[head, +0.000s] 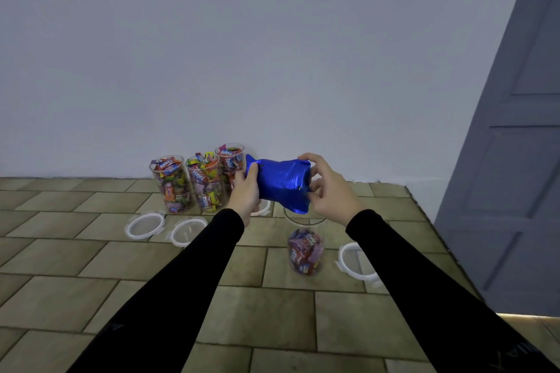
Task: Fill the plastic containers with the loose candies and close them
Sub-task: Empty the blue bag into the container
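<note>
Three jars at the back are full, lids still off. My left hand grips the blue bag by its tail, my right hand pinches its mouth over the part-filled jar. I'd tip slowly, mouth centered over the rim, so nothing spills.

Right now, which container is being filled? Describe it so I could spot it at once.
Start at the tiled surface below the pale wall. Three full containers stand in a row by the wall; nearer, alone, directly under the blue bag that both hands hold, stands the clear container. Unlike them, it holds candies only in its lower part.
</note>
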### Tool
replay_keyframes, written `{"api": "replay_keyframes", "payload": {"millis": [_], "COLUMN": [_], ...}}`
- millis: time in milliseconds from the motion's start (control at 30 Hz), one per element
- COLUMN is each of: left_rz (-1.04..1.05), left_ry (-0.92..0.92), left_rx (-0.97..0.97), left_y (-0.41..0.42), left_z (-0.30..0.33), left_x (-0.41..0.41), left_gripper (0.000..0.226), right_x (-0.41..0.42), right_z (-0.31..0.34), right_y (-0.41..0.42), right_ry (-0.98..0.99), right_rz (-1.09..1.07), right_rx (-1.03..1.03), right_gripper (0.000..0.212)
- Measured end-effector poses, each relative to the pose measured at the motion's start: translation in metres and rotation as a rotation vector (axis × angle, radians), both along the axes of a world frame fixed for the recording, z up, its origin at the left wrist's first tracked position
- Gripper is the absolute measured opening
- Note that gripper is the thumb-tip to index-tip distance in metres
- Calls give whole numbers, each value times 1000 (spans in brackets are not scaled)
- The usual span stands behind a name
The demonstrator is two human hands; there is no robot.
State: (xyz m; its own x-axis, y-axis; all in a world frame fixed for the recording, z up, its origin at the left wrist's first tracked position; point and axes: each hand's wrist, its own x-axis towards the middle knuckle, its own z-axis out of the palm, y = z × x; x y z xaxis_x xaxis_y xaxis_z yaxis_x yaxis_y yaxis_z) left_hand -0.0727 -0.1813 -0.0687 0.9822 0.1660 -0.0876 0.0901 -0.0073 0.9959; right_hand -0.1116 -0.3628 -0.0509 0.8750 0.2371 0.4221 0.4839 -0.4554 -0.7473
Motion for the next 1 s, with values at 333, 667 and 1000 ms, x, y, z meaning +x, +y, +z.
{"api": "replay_keyframes", "payload": {"millis": [333,667,1000], "left_rz": [-48,-78,-82], "left_ry": [-175,-328,-466], "left_rx": [188,401,567], "left_y": [-2,-6,-8], "left_z": [21,32,45], "left_x": [2,6,-3], "left_gripper": [35,39,26], "right_x": [-6,-10,-5], "right_z": [-33,-42,-47], "right_y": [-12,-11,-5], "right_ry": [-35,-106,-113], "right_rz": [-10,-23,-153], "right_rx": [202,275,319], "right_gripper": [51,22,25]}}
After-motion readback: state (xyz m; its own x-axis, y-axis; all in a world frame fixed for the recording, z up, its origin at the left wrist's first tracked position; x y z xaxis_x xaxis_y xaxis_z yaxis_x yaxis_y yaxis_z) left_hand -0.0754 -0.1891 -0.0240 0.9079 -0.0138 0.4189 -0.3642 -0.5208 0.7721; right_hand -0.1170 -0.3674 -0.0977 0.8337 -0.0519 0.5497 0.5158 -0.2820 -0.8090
